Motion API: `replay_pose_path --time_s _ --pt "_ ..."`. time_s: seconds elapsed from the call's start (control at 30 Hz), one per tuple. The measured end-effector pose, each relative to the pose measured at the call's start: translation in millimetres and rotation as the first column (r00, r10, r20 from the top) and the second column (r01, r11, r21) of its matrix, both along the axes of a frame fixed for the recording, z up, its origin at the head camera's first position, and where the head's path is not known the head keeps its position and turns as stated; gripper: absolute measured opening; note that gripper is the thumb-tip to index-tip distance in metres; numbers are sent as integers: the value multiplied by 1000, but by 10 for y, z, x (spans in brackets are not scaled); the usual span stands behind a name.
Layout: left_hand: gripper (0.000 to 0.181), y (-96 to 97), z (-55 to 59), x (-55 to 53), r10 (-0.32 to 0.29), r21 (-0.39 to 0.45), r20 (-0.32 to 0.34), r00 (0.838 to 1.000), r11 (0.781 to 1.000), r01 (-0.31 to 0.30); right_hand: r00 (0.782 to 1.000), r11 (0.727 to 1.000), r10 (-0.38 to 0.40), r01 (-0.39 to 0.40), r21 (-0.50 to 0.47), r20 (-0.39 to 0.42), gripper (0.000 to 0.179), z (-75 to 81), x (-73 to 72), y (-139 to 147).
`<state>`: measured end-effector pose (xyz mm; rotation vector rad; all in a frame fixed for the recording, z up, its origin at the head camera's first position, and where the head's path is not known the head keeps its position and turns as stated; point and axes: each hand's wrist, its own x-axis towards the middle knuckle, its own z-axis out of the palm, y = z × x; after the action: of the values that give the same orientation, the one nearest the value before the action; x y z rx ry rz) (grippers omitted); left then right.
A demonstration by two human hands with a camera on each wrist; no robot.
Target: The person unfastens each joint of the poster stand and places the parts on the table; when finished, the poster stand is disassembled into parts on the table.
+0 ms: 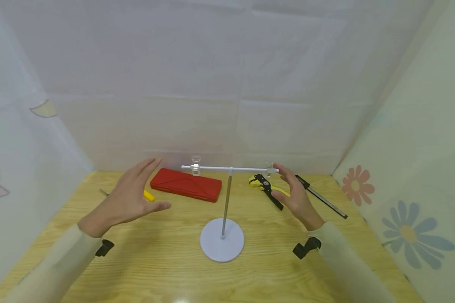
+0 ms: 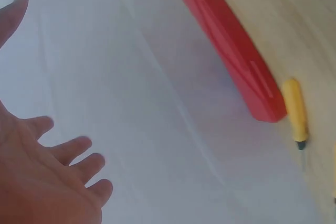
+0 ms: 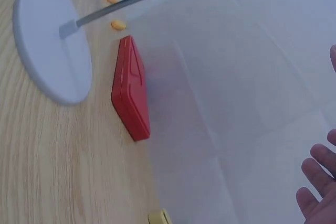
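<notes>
A white T-shaped stand rises mid-table, with a round base (image 1: 223,248), a metal pole (image 1: 227,202) and a thin white crossbar (image 1: 246,169). Two clear plastic clips sit on the bar, a left clip (image 1: 195,167) and a right clip (image 1: 269,168). My left hand (image 1: 130,193) hovers left of the bar, thumb and fingers spread, holding nothing. Beyond the bar's right end my right hand (image 1: 295,195) is raised, its fingertips close to the right clip; whether they touch cannot be told. Relaxed fingers (image 3: 317,174) with nothing in them show in the right wrist view.
Behind the stand lies a red case (image 1: 186,185). Yellow-and-black wire strippers (image 1: 267,189) and a long black tool with a silver strip (image 1: 326,202) lie at right. A yellow-handled screwdriver (image 2: 295,108) is left of the case. White cloth (image 1: 212,84) hangs behind the table.
</notes>
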<state>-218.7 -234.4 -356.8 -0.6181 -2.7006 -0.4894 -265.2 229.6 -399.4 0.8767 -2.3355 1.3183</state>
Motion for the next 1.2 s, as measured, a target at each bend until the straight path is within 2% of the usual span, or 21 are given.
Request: replay_pose_path --time_s 0.13,0.3,0.5,0.57,0.77,0.97,1.07,1.2 --pt "112 95 169 14 -23 -2 58 998 1000 24 993 988 104 -98 -124 50 67 103 31 -135" --pt "113 182 304 33 -45 63 158 986 997 35 963 944 261 -241 -225 61 65 213 68 -253" --pt "112 277 438 56 -71 161 237 969 986 33 938 908 332 -291 -302 96 55 301 132 -354" --pt "111 320 478 64 -87 191 241 967 981 40 927 888 358 -302 -346 111 54 330 158 -392" --pt "109 468 604 104 -129 249 252 959 966 65 881 807 462 -370 -460 102 61 412 229 -521" --pt "105 615 702 135 -182 262 234 955 958 119 860 762 502 -389 -517 94 56 448 316 -653" --pt "102 685 720 131 -190 287 219 957 950 123 851 738 519 -398 -545 81 53 441 336 -706" --pt "98 772 773 119 -185 324 198 963 939 114 849 723 524 -405 -560 63 50 451 347 -783"
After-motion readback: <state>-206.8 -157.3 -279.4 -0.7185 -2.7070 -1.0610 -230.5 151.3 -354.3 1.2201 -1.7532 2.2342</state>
